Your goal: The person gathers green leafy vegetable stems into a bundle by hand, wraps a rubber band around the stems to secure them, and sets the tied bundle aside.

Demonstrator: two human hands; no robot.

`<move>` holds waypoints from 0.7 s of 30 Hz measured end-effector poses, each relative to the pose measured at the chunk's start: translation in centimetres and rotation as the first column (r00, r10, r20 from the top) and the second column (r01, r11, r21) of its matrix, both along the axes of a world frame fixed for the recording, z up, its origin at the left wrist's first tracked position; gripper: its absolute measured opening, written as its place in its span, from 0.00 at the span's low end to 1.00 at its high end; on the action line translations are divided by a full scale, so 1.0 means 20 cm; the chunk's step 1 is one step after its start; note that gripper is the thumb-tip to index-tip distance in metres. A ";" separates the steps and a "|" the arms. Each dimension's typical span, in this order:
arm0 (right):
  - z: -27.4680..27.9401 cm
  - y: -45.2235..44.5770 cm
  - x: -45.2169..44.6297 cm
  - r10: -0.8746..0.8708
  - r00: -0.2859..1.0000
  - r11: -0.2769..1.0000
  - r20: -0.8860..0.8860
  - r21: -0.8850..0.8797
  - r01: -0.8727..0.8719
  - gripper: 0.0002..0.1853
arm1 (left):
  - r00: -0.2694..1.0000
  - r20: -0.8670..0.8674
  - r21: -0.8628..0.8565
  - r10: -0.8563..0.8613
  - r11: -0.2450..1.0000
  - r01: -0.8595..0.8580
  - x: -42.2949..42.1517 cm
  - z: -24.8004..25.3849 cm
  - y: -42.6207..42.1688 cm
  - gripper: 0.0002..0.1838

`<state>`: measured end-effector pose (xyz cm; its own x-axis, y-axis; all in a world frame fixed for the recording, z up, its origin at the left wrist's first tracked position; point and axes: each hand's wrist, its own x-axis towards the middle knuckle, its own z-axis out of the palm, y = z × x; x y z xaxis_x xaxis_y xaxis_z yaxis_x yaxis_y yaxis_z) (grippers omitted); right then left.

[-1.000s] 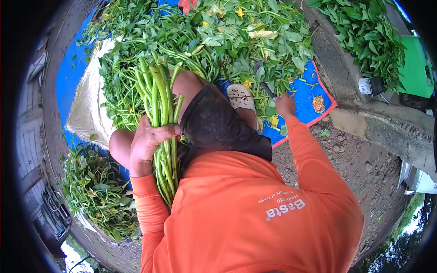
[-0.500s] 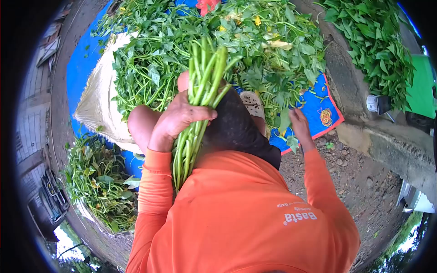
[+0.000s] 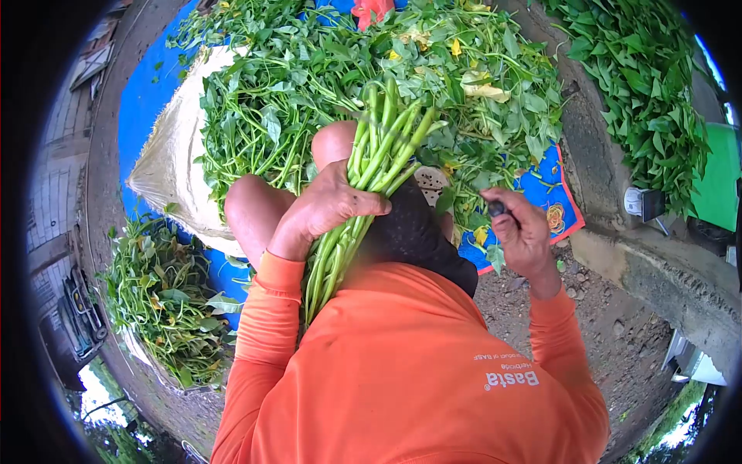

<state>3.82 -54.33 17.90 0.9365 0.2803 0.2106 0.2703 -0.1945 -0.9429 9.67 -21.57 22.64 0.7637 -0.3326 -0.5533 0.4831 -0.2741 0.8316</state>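
Observation:
My left hand (image 3: 340, 203) is wrapped round the middle of a bundle of green stems (image 3: 379, 166). The cut-looking ends point up and away, and the lower part rests against my orange shirt. Over the right edge of the blue sheet, my right hand (image 3: 524, 232) is closed round the dark handle of a knife (image 3: 495, 208); its blade is too blurred to make out. Beyond both hands spreads a large heap of leafy greens (image 3: 301, 85). Yellow and orange rubber bands (image 3: 556, 218) lie on the blue sheet (image 3: 570, 203) beside my right hand.
A pale sack (image 3: 174, 170) lies left of my knees, with another pile of greens (image 3: 166, 309) below it. At the right are a concrete ledge (image 3: 657, 263), more leafy greens (image 3: 638, 93), a green container (image 3: 717, 178) and a small white object (image 3: 634, 203). Something red (image 3: 372, 11) shows at the top.
My left hand and the stems have shifted right, and the bundle now leans right. My right hand left the knife's earlier place by the heap, dipped to the sheet's edge, and is now raised nearer me.

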 end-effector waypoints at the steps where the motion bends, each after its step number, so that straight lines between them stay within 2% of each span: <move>1: -0.02 -0.01 0.01 0.024 1.000 0.998 -0.009 -0.060 -0.024 0.24 | 1.000 -0.001 0.003 -0.002 1.000 0.002 0.00 0.01 0.00 0.29; 6: -0.10 0.00 0.08 0.018 1.000 0.970 -0.006 -0.241 -0.019 0.22 | 0.999 0.028 -0.016 -0.032 0.999 0.032 -0.02 0.01 0.03 0.27; 7: -0.11 0.01 0.10 0.011 1.000 0.960 -0.013 -0.281 -0.014 0.22 | 1.000 0.013 -0.089 0.004 0.996 -0.003 -0.03 0.00 0.02 0.26; 10: -0.06 0.10 0.17 0.025 0.998 0.949 -0.066 -0.313 -0.045 0.19 | 0.997 0.078 -0.067 -0.028 0.997 0.033 -0.03 0.00 -0.03 0.28; 11: -0.08 0.13 0.18 0.012 1.000 0.975 -0.014 -0.223 -0.015 0.17 | 0.989 0.114 -0.020 -0.096 0.995 0.099 -0.02 -0.03 0.00 0.30; 12: -0.14 0.10 0.19 -0.014 1.000 0.960 -0.016 -0.280 0.009 0.17 | 0.993 0.103 -0.066 -0.050 0.996 0.057 -0.02 -0.04 0.00 0.30; 14: -0.36 0.00 0.17 -0.056 0.998 0.929 -0.017 -0.367 0.046 0.17 | 0.996 0.076 -0.132 0.050 0.990 -0.039 -0.05 0.01 0.06 0.30; 16: -0.75 -0.23 0.04 -0.290 0.916 0.836 -0.278 -0.539 0.101 0.19 | 0.991 -0.041 -0.242 0.129 0.961 -0.135 -0.05 0.10 0.15 0.34; 17: -0.93 -0.27 0.01 -0.370 0.904 0.841 -0.216 -0.492 0.227 0.20 | 0.993 0.051 -0.153 0.108 0.983 -0.099 -0.01 0.08 0.18 0.35; 18: -1.08 -0.30 -0.08 -0.455 0.869 0.831 -0.194 -0.444 0.336 0.21 | 0.993 0.036 -0.114 0.117 0.987 -0.112 -0.03 0.07 0.19 0.36; 21: -1.37 -0.31 -0.12 -0.546 0.836 0.699 -0.056 -0.581 0.417 0.23 | 0.984 -0.039 -0.043 0.175 0.983 -0.177 -0.06 0.10 0.20 0.37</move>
<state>1.34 -60.53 -9.46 0.9750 -0.2177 -0.0441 -0.1908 -0.7195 -0.6678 8.55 -17.59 24.71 0.7931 -0.2201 -0.5680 0.5494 -0.1441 0.8230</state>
